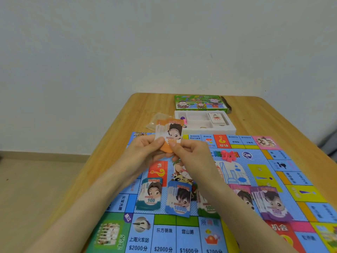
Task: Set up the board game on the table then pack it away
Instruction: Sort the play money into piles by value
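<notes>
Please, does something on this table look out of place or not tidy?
Little stands out. The money stacks on the board lie slightly fanned, not squared. A crumpled clear bag lies loose beside the white tray. Nothing looks spilled or damaged.

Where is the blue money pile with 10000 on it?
The blue money pile lies on the game board, near its front edge, between the teal 100 pile on its left and a green pile on its right, below both hands.

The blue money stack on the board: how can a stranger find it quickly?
Look at the game board on the wooden table, along its near side. The blue stack is second from the left, printed 10000, beside the teal 100 stack.
</notes>
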A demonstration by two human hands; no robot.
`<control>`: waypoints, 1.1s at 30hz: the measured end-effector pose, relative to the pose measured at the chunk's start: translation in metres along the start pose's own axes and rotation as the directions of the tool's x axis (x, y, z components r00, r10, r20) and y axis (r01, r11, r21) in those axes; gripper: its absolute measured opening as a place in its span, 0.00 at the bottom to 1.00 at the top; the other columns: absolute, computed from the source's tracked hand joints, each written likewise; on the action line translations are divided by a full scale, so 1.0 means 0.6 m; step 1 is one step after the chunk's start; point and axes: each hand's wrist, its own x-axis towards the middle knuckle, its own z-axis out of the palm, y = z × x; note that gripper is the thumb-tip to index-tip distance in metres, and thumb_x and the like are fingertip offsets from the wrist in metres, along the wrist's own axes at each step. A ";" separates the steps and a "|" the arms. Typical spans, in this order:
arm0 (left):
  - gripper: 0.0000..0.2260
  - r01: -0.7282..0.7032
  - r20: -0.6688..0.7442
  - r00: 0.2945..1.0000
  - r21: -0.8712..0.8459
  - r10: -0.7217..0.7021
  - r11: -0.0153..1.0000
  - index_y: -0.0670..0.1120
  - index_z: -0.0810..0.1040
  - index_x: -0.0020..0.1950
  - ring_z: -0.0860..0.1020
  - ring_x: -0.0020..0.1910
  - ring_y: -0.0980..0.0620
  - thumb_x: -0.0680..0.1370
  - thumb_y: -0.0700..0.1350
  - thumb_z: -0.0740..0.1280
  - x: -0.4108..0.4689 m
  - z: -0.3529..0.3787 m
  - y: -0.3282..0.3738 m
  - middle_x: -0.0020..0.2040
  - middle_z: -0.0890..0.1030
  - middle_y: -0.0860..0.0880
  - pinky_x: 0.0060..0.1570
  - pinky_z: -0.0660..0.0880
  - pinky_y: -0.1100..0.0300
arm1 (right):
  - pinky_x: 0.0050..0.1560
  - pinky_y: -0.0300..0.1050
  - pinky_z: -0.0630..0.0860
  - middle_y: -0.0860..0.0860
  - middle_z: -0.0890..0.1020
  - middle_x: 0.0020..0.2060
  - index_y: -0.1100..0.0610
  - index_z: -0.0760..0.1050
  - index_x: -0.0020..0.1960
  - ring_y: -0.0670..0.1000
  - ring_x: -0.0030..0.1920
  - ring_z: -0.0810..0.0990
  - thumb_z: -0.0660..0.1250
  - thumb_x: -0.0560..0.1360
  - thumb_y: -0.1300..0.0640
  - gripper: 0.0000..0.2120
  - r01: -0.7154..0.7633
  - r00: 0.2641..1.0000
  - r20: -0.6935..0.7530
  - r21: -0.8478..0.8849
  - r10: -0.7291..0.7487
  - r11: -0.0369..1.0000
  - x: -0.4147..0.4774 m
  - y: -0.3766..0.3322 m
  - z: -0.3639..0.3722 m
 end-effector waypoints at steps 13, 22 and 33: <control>0.16 -0.034 -0.035 0.999 -0.028 0.033 0.999 0.35 0.82 0.48 0.83 0.52 0.45 0.76 0.46 0.61 -0.001 0.005 0.003 0.51 0.83 0.36 0.50 0.79 0.62 | 0.31 0.30 0.71 0.45 0.80 0.28 0.57 0.77 0.36 0.38 0.27 0.72 0.63 0.78 0.56 0.13 -0.062 0.997 -0.049 0.040 0.064 0.997 0.001 -0.003 0.000; 0.18 0.031 -0.013 0.999 -0.057 -0.031 0.998 0.33 0.81 0.48 0.80 0.51 0.42 0.77 0.48 0.61 -0.004 0.007 0.007 0.52 0.81 0.34 0.52 0.79 0.56 | 0.35 0.34 0.71 0.44 0.77 0.25 0.54 0.77 0.36 0.38 0.27 0.72 0.63 0.78 0.55 0.13 -0.079 0.996 0.040 0.025 0.078 0.997 -0.002 -0.008 0.000; 0.19 0.080 0.178 0.982 -0.064 -0.067 0.995 0.43 0.77 0.44 0.73 0.29 0.49 0.72 0.59 0.69 -0.016 0.010 0.010 0.39 0.73 0.40 0.33 0.75 0.59 | 0.35 0.36 0.72 0.46 0.76 0.35 0.58 0.75 0.38 0.43 0.30 0.73 0.62 0.79 0.56 0.12 -0.056 0.939 0.337 -0.035 0.065 0.998 -0.007 -0.013 0.009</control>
